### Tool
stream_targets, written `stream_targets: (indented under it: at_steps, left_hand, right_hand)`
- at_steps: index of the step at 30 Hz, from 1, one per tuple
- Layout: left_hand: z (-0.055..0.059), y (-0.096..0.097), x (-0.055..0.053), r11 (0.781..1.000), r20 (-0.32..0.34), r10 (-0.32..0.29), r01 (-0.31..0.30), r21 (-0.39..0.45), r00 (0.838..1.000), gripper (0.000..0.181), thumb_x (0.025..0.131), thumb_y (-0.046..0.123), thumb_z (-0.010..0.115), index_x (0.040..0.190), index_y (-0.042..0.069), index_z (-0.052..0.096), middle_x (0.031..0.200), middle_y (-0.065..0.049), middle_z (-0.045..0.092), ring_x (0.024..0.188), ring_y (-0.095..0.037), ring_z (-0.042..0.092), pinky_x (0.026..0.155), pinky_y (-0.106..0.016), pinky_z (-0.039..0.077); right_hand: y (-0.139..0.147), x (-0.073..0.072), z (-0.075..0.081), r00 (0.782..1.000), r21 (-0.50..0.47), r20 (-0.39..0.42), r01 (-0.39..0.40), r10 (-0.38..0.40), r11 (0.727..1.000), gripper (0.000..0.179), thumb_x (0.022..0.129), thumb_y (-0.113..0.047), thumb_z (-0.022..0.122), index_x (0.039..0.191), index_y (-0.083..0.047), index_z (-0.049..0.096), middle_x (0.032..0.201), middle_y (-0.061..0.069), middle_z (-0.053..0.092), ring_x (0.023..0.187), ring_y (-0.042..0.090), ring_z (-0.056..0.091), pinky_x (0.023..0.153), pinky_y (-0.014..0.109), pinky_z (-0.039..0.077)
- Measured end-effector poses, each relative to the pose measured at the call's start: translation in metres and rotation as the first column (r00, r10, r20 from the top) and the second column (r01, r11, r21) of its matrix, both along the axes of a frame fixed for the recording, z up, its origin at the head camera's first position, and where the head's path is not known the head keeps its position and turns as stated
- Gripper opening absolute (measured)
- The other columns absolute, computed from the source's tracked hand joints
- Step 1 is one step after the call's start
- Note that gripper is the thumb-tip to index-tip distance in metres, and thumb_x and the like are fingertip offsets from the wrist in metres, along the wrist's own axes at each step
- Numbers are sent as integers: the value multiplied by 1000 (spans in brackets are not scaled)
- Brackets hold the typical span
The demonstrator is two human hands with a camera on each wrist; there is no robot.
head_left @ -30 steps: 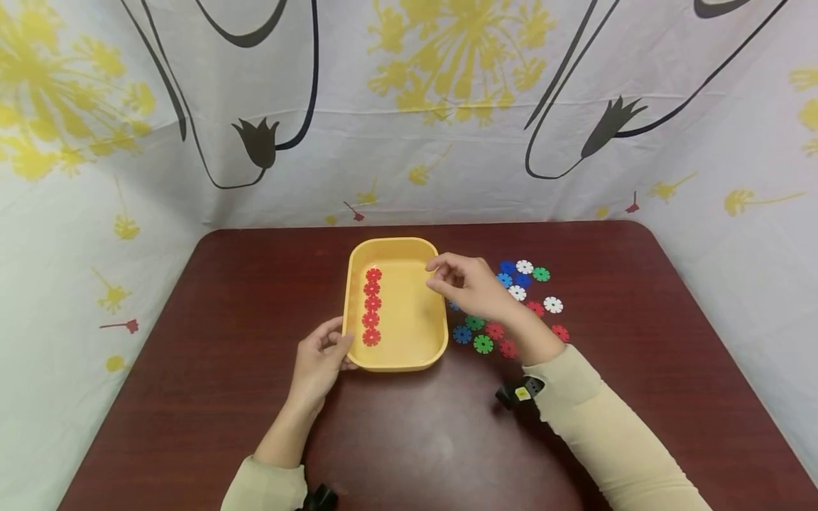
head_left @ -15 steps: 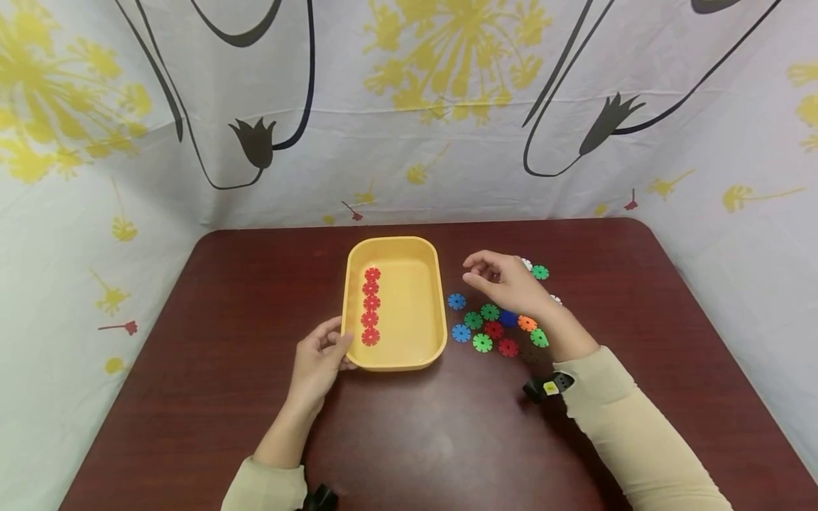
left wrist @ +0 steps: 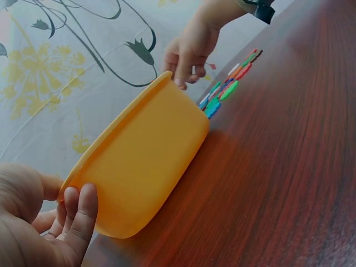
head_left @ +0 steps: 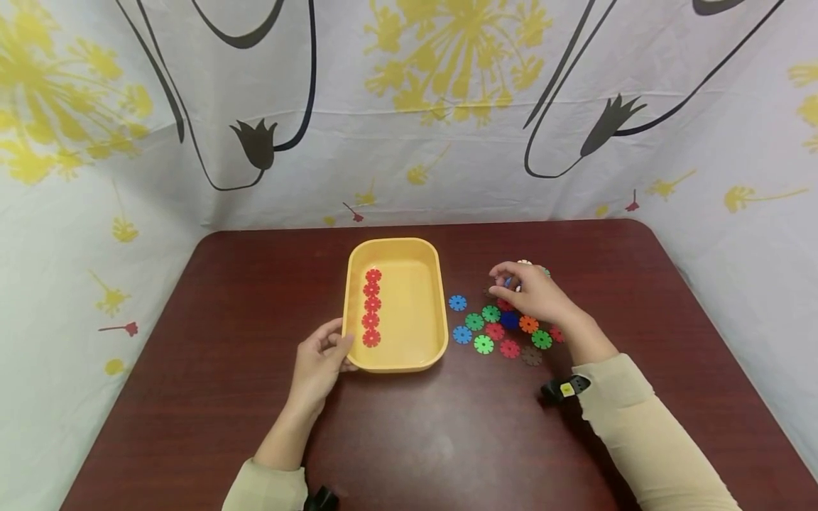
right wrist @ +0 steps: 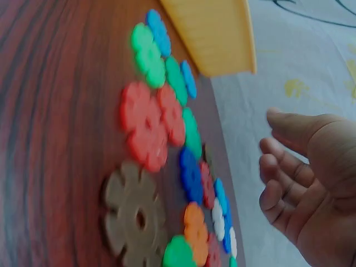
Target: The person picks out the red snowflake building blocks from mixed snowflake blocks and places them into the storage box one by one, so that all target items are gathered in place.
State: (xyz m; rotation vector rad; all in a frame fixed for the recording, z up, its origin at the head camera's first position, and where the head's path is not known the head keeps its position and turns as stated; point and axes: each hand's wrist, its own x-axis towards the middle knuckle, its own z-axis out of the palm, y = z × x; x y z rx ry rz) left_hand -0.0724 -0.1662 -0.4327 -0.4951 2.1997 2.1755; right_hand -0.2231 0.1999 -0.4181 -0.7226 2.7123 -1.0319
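Note:
A yellow plastic tray point(head_left: 412, 305) stands on the table, a column of several red notched discs point(head_left: 372, 304) down its left side. My left hand point(head_left: 317, 362) grips the tray's near left corner, thumb on the rim and fingers against the outer wall, as the left wrist view point(left wrist: 50, 222) shows. To the right of the tray lie loose flower-shaped discs: blue point(head_left: 457, 303), green point(head_left: 483, 344), red point(head_left: 510, 348), orange point(head_left: 528, 323), brown point(right wrist: 136, 217) and white. Above the far part of this group hovers my right hand point(head_left: 535, 291), fingers loosely bent with nothing between them, hiding some discs.
The dark red wooden table point(head_left: 409, 440) reaches back to a white patterned cloth point(head_left: 409, 156) that hangs behind it and on both sides. A black wrist camera point(head_left: 565, 389) sits at the right sleeve, close over the tabletop.
My right hand has moved rightward from over the tray's right rim to above the far loose discs. The left hand and the tray have stayed in place.

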Motion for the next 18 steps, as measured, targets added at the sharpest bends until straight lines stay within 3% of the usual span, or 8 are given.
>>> stream_targets:
  at_steps: [7, 13, 18]
  left_hand:
    - [0, 0, 0, 1000, -5, -1, 1, 4, 1000, 39, 98, 3, 64, 137, 0, 57, 90, -10, 57, 69, -18, 67, 61, -29, 63]
    - [-1, 0, 0, 1000, 1, -1, 1, 2, 1000, 40, 98, 3, 65, 137, 0, 57, 92, -12, 58, 66, -16, 66, 60, -29, 63]
    - [-2, 0, 0, 1000, -5, 0, 0, 5, 1000, 40, 99, 3, 65, 138, 0, 57, 91, -11, 58, 68, -17, 67, 61, -28, 63]
  right_hand:
    - [16, -4, -12, 1000, 81, 14, -25, 24, 996, 28, 95, -13, 73, 118, 1, 67, 95, 7, 64, 69, 18, 55, 60, 29, 51]
    - [23, -3, -16, 997, 105, 59, -48, 42, 993, 26, 94, -12, 73, 115, 2, 67, 93, 6, 65, 79, 18, 60, 72, 35, 57]
    - [27, -3, -18, 996, 113, 75, -53, 45, 992, 25, 93, -12, 75, 113, 1, 68, 85, 3, 64, 72, 17, 57, 66, 32, 54]
